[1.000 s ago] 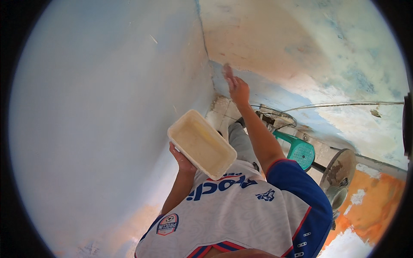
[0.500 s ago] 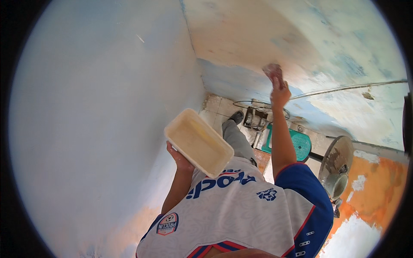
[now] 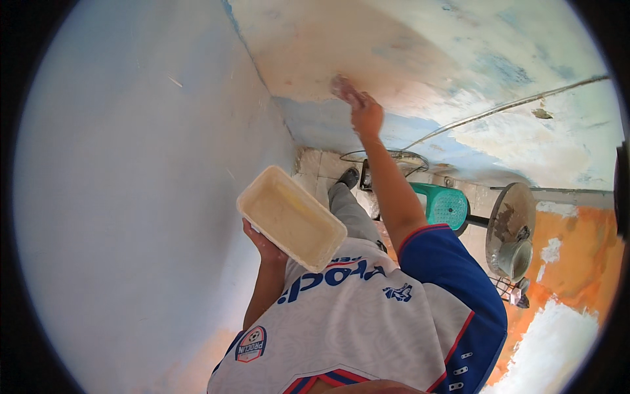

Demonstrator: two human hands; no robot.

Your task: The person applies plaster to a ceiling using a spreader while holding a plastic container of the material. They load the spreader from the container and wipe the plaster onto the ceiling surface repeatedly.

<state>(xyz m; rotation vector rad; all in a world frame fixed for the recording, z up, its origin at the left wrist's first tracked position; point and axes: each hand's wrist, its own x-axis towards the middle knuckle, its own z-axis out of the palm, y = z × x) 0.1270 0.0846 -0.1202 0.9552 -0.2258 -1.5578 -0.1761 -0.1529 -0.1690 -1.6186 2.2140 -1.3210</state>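
My left hand (image 3: 264, 241) grips the side of a shallow, cream rectangular tub (image 3: 292, 220) in front of my chest. The tub is tilted, and pale smears show on its inside. With the arm stretched forward, my right hand (image 3: 368, 118) is closed round a reddish flat hand tool (image 3: 342, 86). Motion blurs the tool, so its exact kind cannot be made out. Its far end is at the patchy wall (image 3: 420, 52) ahead, along the line between a brownish damp-looking area and the light blue paint below.
A plain bluish wall (image 3: 131, 197) rises at my left and meets the patchy one in a corner. On the floor are a green plastic stool (image 3: 449, 207), a cable (image 3: 344, 156) and my shoe (image 3: 349, 177). At right stands a round table (image 3: 504, 217) with a pot (image 3: 515, 259).
My right hand and its tool have moved left along the wall, toward the corner. The tub stays in my left hand, shifted slightly left in view, as the view itself shifts a little.
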